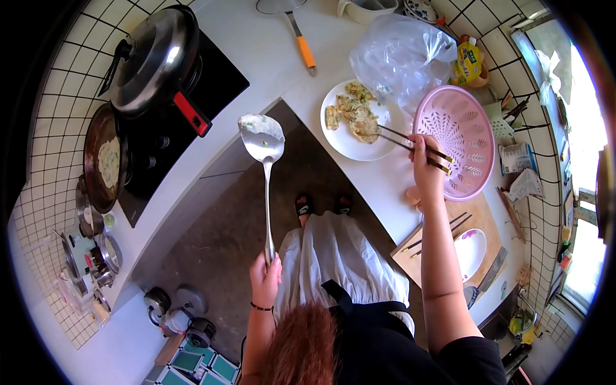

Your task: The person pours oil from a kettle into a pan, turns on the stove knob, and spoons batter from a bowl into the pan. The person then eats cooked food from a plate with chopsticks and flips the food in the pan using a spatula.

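Note:
My left hand [264,276] is closed around the handle of a metal spatula [263,142], its broad head raised and smeared with pale batter. My right hand [426,168] grips dark chopsticks [401,139], whose tips touch a browned pancake piece [364,125] on a white plate [343,146]. More fried pieces lie beside it. A pink perforated basket [471,106] stands just beyond my right hand. At the left, a pale pancake with green bits [109,163] lies in a dark frying pan [94,194].
A lidded pan [151,61] with a red handle is on the black stove [221,74]. An orange-handled strainer [305,51] and plastic bag [404,54] lie at the back. A cutting board [497,247] holds chopsticks, an oval dish [470,253] and a knife [493,268].

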`<state>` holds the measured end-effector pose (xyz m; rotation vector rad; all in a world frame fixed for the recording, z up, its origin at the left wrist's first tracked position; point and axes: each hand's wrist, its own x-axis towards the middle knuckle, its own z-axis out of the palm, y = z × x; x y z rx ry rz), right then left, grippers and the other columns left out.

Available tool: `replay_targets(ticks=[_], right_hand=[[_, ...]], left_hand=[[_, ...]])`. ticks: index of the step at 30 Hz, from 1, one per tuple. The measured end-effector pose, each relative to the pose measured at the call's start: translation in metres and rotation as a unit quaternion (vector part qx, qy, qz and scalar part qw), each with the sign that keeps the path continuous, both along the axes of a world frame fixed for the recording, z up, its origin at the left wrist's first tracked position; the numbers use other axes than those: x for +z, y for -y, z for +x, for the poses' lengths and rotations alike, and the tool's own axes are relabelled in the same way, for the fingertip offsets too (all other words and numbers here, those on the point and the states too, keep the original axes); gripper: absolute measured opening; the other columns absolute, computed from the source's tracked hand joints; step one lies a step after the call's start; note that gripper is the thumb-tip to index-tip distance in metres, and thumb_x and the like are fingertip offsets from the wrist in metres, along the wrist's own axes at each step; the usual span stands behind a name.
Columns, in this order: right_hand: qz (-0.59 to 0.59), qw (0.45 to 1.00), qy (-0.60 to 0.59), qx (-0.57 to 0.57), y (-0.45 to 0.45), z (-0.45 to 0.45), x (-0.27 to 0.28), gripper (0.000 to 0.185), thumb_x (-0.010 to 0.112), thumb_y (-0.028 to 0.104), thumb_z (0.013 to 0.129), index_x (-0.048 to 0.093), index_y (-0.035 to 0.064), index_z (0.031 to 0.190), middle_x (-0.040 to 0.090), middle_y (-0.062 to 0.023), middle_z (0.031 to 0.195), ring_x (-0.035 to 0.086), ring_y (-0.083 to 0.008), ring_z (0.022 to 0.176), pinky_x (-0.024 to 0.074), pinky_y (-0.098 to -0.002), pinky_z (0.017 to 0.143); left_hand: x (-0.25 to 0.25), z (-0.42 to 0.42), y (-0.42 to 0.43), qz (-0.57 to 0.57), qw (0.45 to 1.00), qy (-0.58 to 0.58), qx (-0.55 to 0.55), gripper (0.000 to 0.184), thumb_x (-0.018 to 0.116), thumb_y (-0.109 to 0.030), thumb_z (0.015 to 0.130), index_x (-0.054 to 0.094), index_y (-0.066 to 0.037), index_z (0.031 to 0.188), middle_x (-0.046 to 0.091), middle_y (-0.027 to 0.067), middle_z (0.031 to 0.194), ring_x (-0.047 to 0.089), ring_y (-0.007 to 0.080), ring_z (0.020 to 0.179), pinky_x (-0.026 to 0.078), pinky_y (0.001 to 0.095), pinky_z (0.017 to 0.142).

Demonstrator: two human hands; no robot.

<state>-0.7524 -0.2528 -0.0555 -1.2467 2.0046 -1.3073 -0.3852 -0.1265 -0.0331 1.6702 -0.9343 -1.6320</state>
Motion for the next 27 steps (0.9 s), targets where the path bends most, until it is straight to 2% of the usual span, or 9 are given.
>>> replay_targets(ticks=[3,5,7,12,15,20,23,24,27], right_hand=[[0.015,0.997,0.065,-0.036,-0.003,-0.004,0.01,0.017,0.049,0.008,0.093,0.062,-0.0006,0.086,0.052,-0.004,0.07,0.049,-0.0095,0.058,0.0394,-0.0233,0.054],[0.011,0.999,0.053,-0.001,-0.004,0.004,0.021,0.018,0.048,0.01,0.093,0.062,-0.0003,0.088,0.053,-0.0036,0.07,0.049,-0.0089,0.057,0.039,-0.0225,0.054],[0.022,0.99,0.134,0.039,-0.003,0.018,0.022,0.017,0.049,0.009,0.093,0.063,-0.0007,0.088,0.054,-0.0049,0.072,0.051,-0.0099,0.058,0.0401,-0.0232,0.054],[-0.032,0.988,-0.077,0.132,0.014,0.036,0.017,0.01,0.055,0.004,0.088,0.064,-0.0001,0.091,0.056,-0.0093,0.077,0.055,-0.0155,0.06,0.0435,-0.025,0.056],[-0.013,0.995,0.014,0.097,0.015,0.024,0.003,0.009,0.055,0.003,0.089,0.064,-0.0004,0.091,0.056,-0.0084,0.077,0.055,-0.0147,0.06,0.0432,-0.0241,0.056],[0.025,0.998,-0.011,0.05,0.017,0.004,0.014,0.016,0.052,0.01,0.092,0.064,-0.0002,0.089,0.054,-0.0057,0.071,0.052,-0.0108,0.056,0.0411,-0.0251,0.053],[0.064,0.997,0.042,0.019,0.02,0.008,0.027,0.017,0.052,0.012,0.092,0.064,0.0007,0.089,0.054,-0.0047,0.068,0.05,-0.0092,0.056,0.0396,-0.0245,0.052],[0.058,0.993,0.107,0.002,0.022,0.012,0.028,0.019,0.051,0.014,0.093,0.064,0.0007,0.09,0.053,-0.0037,0.065,0.049,-0.0078,0.055,0.0386,-0.0232,0.051],[-0.02,0.988,0.149,0.027,0.036,0.023,0.019,0.019,0.051,0.014,0.093,0.064,-0.0005,0.091,0.053,-0.003,0.062,0.049,-0.0076,0.055,0.0388,-0.0223,0.05]], left_hand=[[0.002,-0.002,-0.002,0.001,1.0,0.004,-0.004,0.013,0.049,-0.013,0.091,0.052,-0.002,0.085,0.045,-0.0025,0.06,0.038,0.0034,0.048,0.032,0.0196,0.046],[-0.001,0.0,-0.001,0.004,1.0,0.004,-0.009,0.013,0.049,-0.013,0.091,0.052,-0.002,0.085,0.045,-0.0024,0.06,0.038,0.0034,0.049,0.032,0.0194,0.046],[0.0,0.001,-0.004,0.004,1.0,0.005,-0.009,0.013,0.05,-0.013,0.091,0.052,-0.002,0.084,0.045,-0.0025,0.06,0.038,0.0033,0.049,0.032,0.0193,0.046],[0.001,-0.003,-0.001,0.001,1.0,0.01,-0.013,0.013,0.05,-0.014,0.091,0.051,-0.003,0.083,0.045,-0.003,0.06,0.038,0.003,0.049,0.032,0.0191,0.045],[0.004,-0.003,-0.001,0.006,1.0,0.016,-0.019,0.013,0.049,-0.013,0.091,0.051,-0.003,0.083,0.044,-0.003,0.06,0.038,0.0031,0.049,0.032,0.0192,0.046],[0.008,-0.004,0.002,0.009,0.999,0.021,-0.023,0.014,0.045,-0.012,0.091,0.051,-0.001,0.084,0.044,-0.0025,0.059,0.038,0.0036,0.048,0.032,0.0193,0.046],[0.003,0.0,0.002,0.001,0.999,0.032,-0.041,0.014,0.045,-0.012,0.092,0.052,-0.001,0.085,0.044,-0.0024,0.059,0.038,0.0034,0.048,0.032,0.0193,0.046],[0.003,0.001,0.0,0.0,0.999,0.032,-0.036,0.014,0.046,-0.012,0.092,0.052,-0.002,0.084,0.044,-0.0024,0.059,0.038,0.0033,0.048,0.032,0.0193,0.046],[0.005,-0.002,0.002,-0.004,0.999,0.033,-0.028,0.015,0.046,-0.013,0.092,0.051,-0.002,0.083,0.044,-0.0025,0.059,0.038,0.0031,0.048,0.031,0.0192,0.046]])
